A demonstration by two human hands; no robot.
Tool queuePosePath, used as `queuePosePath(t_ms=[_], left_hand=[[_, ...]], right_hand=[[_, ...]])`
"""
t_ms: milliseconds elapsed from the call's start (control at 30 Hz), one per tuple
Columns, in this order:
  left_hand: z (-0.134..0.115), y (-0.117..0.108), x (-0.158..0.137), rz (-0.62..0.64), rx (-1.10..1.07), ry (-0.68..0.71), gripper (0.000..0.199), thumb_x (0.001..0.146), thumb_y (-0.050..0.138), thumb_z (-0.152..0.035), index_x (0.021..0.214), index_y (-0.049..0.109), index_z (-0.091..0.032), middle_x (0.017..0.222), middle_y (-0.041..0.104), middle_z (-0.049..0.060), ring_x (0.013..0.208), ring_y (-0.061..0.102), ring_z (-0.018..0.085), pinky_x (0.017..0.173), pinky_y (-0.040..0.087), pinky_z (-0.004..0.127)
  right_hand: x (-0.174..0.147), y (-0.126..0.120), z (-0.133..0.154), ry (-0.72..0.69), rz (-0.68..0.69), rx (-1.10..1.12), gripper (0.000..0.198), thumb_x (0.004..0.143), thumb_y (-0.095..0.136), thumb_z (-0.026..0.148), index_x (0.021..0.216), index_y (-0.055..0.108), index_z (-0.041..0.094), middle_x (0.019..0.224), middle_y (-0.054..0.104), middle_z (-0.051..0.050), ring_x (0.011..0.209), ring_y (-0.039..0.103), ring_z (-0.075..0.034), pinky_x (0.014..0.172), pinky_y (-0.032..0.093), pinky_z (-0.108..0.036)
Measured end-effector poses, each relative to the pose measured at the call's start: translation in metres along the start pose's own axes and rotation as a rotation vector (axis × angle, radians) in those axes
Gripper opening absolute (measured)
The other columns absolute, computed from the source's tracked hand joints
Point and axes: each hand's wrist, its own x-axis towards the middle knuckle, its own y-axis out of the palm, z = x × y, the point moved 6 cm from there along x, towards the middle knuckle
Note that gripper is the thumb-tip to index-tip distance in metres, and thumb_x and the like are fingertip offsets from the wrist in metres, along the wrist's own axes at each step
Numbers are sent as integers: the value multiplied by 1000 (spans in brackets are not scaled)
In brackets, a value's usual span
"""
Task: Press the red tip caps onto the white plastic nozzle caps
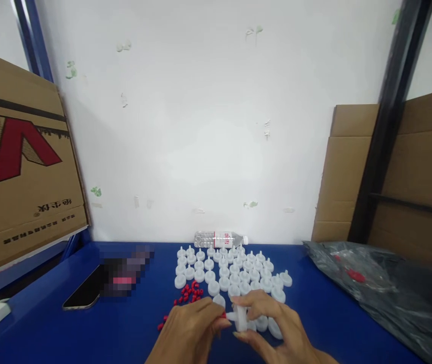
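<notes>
Between the thumb and fingers of my right hand [276, 323] is a white nozzle cap [241, 318], tipped on its side with its spout facing left. My left hand [193, 328] pinches a small red cap [223, 315] at the tip of that spout; whether it is fully seated I cannot tell. Beyond my hands, many white nozzle caps [223, 273] stand on the blue table, spouts up. Loose small red caps [191, 293] lie scattered just past my left hand, a few partly hidden by it.
A clear plastic bottle [219, 239] lies along the wall. At left are a phone [83, 290] and a large cardboard box [22, 167]. A dark plastic bag [398, 298] with a clear bag of red pieces [356, 275] covers the right side. Folded cardboard [345, 172] leans behind it.
</notes>
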Motion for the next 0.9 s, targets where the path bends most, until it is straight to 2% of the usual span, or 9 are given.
queuePosePath(t_ms=[133, 233, 333, 433, 533, 600, 700, 800, 900], left_hand=[[-1, 4, 1, 15, -232, -37, 44, 108, 39, -33, 69, 54, -20, 61, 62, 0, 51, 57, 10, 51, 38, 21], [-5, 1, 5, 59, -291, -82, 43, 107, 44, -33, 69, 57, -19, 60, 61, -1, 56, 58, 10, 56, 39, 21], [-9, -12, 9, 29, -284, -127, 33, 105, 52, -35, 80, 69, -21, 68, 67, 0, 61, 60, 11, 58, 40, 21], [-5, -33, 8, -49, -257, -197, 24, 103, 55, -36, 95, 74, -23, 81, 71, 0, 64, 60, 11, 60, 43, 21], [13, -59, 1, -81, -37, -263, 25, 103, 51, -38, 100, 72, -24, 88, 72, 1, 68, 62, 13, 63, 43, 24], [37, -76, -8, -25, 217, -393, 24, 102, 51, -36, 99, 71, -25, 93, 73, 2, 76, 65, 17, 71, 44, 28], [78, -93, -27, 199, 465, -665, 23, 100, 50, -27, 90, 70, -24, 90, 74, 3, 83, 68, 23, 69, 40, 31], [104, -97, -44, 370, 530, -822, 22, 98, 51, -21, 84, 68, -22, 90, 74, 5, 82, 68, 24, 65, 36, 31], [116, -91, -53, 433, 502, -846, 19, 96, 52, -21, 87, 69, -23, 94, 74, 6, 85, 68, 25, 65, 37, 31]], right_hand=[[2, -1, 2, -26, 35, 7, 16, 102, 61, 24, 114, 51, 25, 113, 75, -7, 99, 74, -16, 87, 61, -26], [4, -1, 6, -88, 40, -5, 19, 101, 60, 19, 116, 50, 23, 113, 75, -9, 99, 73, -16, 86, 61, -26], [4, 1, 6, -85, 52, -32, 25, 100, 62, 19, 122, 49, 22, 117, 74, -9, 105, 72, -16, 91, 59, -26], [2, 7, 6, -106, 133, -150, 35, 99, 63, 20, 130, 49, 20, 120, 73, -9, 112, 70, -16, 109, 50, -35], [2, 10, 6, -145, 213, -282, 34, 98, 60, 16, 131, 53, 19, 114, 74, -6, 110, 70, -17, 117, 40, -40], [5, 7, 5, -161, 226, -336, 21, 97, 58, 14, 116, 60, 20, 98, 74, -2, 98, 70, -16, 115, 40, -40], [7, 4, 2, -170, 235, -413, 11, 97, 57, 14, 94, 63, 22, 78, 67, 3, 84, 66, -16, 111, 39, -42], [4, 7, -4, -163, 285, -462, 15, 98, 56, 15, 86, 61, 23, 71, 62, 4, 78, 62, -16, 113, 33, -45], [-4, 13, -11, -145, 311, -472, 19, 100, 54, 18, 82, 60, 23, 69, 61, 4, 77, 60, -16, 116, 29, -46]])
